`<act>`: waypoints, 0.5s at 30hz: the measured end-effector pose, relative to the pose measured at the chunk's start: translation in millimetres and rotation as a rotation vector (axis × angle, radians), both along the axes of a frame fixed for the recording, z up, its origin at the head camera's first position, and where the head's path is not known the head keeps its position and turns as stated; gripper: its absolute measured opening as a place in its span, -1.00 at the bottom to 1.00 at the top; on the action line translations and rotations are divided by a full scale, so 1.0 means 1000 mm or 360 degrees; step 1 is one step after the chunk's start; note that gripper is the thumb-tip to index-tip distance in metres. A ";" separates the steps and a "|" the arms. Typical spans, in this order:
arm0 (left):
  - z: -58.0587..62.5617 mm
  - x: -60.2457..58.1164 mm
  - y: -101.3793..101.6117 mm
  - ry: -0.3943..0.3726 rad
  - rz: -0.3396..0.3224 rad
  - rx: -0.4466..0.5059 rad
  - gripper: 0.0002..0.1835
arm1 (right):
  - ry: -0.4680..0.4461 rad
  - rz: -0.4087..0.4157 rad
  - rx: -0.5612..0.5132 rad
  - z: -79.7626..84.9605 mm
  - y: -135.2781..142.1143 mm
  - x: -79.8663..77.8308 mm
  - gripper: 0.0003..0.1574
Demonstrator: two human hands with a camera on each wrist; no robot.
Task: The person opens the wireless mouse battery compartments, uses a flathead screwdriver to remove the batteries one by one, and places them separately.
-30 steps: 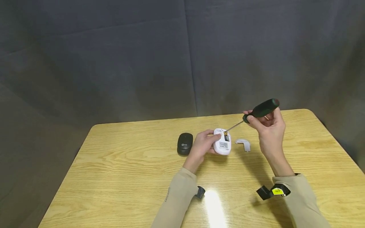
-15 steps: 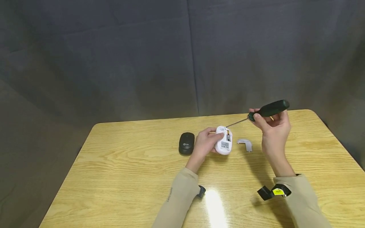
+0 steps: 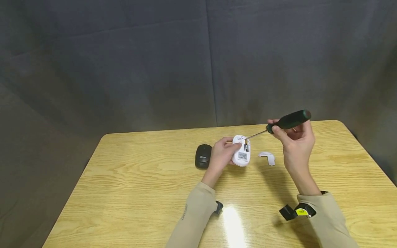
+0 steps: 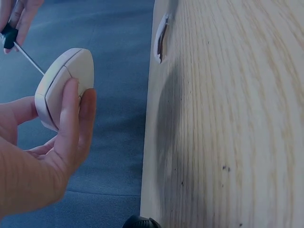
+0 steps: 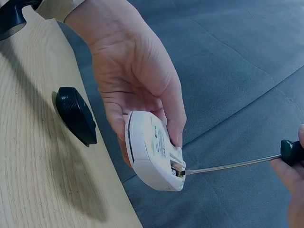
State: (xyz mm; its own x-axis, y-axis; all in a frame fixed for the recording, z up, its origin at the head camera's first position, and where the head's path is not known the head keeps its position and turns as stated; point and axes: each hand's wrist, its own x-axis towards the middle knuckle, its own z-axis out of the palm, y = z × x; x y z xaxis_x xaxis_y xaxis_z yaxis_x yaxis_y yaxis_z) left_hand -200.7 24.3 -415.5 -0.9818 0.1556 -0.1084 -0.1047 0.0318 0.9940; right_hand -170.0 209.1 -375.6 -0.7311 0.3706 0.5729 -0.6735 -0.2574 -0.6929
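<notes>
My left hand (image 3: 222, 153) grips a white computer mouse (image 3: 240, 159), its underside turned up and the thumb pressed on it. The battery slot lies open with a battery (image 3: 246, 146) inside. In my right hand (image 3: 294, 141) is a screwdriver (image 3: 291, 120) with a dark green handle, held between thumb and fingers. Its flat-tipped metal shaft (image 5: 232, 166) reaches to the end of the battery slot in the right wrist view. From the left wrist view, the mouse (image 4: 66, 85) shows clear above the table, fingers wrapped under its top shell.
A black mouse (image 3: 203, 156) sits on the wooden table (image 3: 139, 182), just left of my left hand. The white curved battery cover (image 3: 268, 157) lies on the table to the right of the held mouse. A dark cloth (image 3: 155, 69) hangs behind the table.
The screwdriver tip drew out to the upper edge of the slot, then came back to the slot's end. Both hands shifted slightly right, then back a little left.
</notes>
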 end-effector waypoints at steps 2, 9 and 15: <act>0.000 0.001 0.001 0.0001 -0.0009 -0.0009 -0.61 | 0.0029 -0.0015 0.0064 0.000 -0.001 0.001 -0.54; 0.003 0.004 0.000 0.0075 -0.0052 -0.0115 -0.61 | 0.0136 -0.0056 0.0394 0.002 -0.002 0.001 -0.56; 0.004 0.007 0.000 0.0071 -0.0114 -0.0108 -0.60 | 0.0011 0.0091 0.0435 0.000 0.004 -0.004 -0.66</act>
State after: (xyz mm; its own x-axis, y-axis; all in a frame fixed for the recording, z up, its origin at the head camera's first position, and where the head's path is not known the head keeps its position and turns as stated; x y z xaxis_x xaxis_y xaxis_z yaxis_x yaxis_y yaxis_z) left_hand -193.6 23.9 -411.6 -0.9726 0.2191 -0.0776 -0.0556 0.1051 0.9929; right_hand -173.9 213.3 -375.7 -0.7422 0.1599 0.6508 -0.6680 -0.0989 -0.7375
